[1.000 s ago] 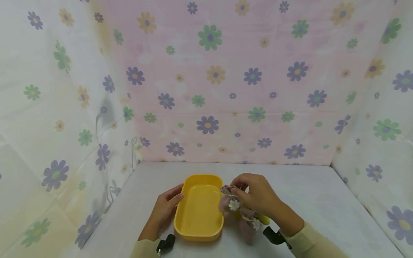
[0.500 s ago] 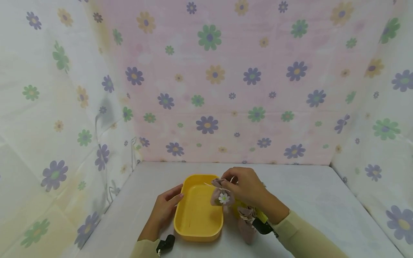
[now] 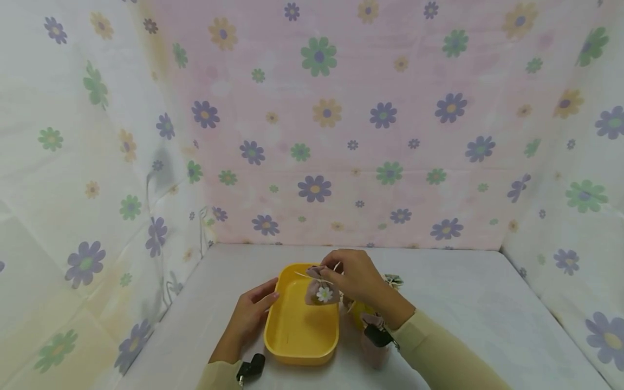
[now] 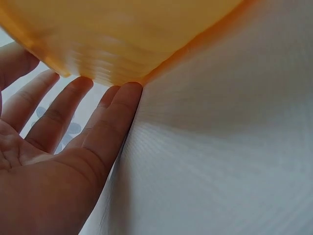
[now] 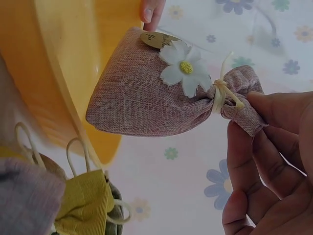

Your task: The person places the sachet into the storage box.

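Observation:
My right hand point(image 3: 353, 276) pinches the gathered neck of a mauve drawstring pouch point(image 5: 142, 88) between thumb and fingers. The pouch has a white fabric flower point(image 5: 186, 67), a small gold tag and a cream cord tied round its neck. In the head view it hangs over the right side of a yellow plastic tray point(image 3: 299, 333). At the tray's left side is my left hand point(image 3: 246, 314), its fingertips against the outer wall. Those fingers point(image 4: 110, 127) look nearly straight in the left wrist view.
Right of the tray, partly hidden under my right forearm, several more pouches are grouped: a yellow one point(image 5: 85, 203), another mauve one point(image 3: 375, 352) and one with green patterned cloth point(image 3: 392, 280). Flower-print cloth point(image 3: 317, 135) walls in the white table point(image 3: 463, 303).
My right hand has moved left with the mauve pouch, from beside the tray's right rim to over the tray. My left hand and the tray have stayed in place.

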`<state>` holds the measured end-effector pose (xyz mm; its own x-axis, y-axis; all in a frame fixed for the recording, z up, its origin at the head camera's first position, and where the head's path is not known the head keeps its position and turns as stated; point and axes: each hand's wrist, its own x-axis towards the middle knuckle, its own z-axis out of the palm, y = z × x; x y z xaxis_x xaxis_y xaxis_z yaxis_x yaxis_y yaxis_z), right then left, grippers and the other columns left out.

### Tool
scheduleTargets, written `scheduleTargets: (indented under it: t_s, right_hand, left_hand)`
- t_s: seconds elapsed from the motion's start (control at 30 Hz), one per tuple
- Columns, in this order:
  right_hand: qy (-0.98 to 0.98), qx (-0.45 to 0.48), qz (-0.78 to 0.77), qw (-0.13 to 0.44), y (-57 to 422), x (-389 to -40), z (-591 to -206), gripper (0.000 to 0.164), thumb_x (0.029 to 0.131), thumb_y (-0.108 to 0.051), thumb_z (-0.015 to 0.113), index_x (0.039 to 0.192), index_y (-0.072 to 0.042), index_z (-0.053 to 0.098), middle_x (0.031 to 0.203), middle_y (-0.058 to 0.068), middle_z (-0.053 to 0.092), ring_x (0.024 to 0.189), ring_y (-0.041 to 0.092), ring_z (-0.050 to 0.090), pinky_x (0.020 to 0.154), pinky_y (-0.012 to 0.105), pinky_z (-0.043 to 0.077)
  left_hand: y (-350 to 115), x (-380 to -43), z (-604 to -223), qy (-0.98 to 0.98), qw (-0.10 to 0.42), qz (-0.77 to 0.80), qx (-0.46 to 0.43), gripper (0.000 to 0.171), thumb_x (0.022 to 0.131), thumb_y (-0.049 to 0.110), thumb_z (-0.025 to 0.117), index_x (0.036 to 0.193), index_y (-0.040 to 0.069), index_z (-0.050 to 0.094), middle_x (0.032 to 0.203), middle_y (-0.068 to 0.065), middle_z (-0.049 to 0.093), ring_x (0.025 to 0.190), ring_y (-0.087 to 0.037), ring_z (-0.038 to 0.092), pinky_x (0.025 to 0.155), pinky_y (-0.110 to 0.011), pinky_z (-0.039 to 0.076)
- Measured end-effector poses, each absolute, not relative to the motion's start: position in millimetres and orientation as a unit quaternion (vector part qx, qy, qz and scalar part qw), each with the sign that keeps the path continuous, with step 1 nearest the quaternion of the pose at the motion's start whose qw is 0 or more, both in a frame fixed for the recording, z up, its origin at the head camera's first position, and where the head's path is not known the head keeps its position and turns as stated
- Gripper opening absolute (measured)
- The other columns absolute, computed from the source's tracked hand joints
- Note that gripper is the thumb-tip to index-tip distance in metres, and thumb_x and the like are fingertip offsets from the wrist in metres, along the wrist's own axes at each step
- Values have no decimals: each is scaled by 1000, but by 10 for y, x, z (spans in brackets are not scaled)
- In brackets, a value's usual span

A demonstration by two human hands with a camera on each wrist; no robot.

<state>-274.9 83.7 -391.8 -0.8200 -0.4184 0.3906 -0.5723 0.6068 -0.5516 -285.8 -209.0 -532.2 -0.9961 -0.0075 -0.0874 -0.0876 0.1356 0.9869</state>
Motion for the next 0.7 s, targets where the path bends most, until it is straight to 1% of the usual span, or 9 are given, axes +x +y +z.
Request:
scheduleTargets:
  t_s: [0.17, 0.4, 0.57, 0.7]
  right_hand:
    - [-890, 271, 357, 87, 742, -2815, -3946, 8, 98, -29, 73, 101, -23, 78, 86, -15, 69, 75, 6, 66, 65, 20, 57]
    - [-886, 260, 378, 70, 618, -2886, -4029, 9, 98, -28, 73, 102, -22, 78, 88, -12, 71, 74, 7, 68, 65, 19, 58]
    - [-886, 252, 385, 52, 525, -2948, -4090, 11, 99, -27, 71, 104, -20, 77, 90, -11, 71, 75, 6, 66, 68, 19, 59]
    - [-890, 242, 385, 49, 450, -3010, -4164, 11, 99, -28, 71, 104, -20, 77, 91, -11, 71, 77, 6, 66, 70, 19, 59]
  left_hand:
    - [-2094, -2862, -5325, 751, 33, 659, -30, 57, 91, 42, 78, 144, 25, 63, 151, -2, 59, 136, -26, 59, 102, -37, 57]
    - [-2096, -2861, -5330, 747, 34, 663, -24, 52, 96, 35, 75, 145, 24, 62, 151, -3, 58, 138, -27, 57, 102, -37, 58]
    - [-2101, -2865, -5334, 751, 35, 659, -26, 52, 96, 35, 74, 145, 24, 62, 152, -4, 58, 139, -28, 57, 103, -39, 57]
    - [-2107, -2871, -5342, 753, 34, 657, -28, 54, 94, 37, 76, 145, 24, 62, 152, -4, 58, 139, -27, 56, 103, -40, 57]
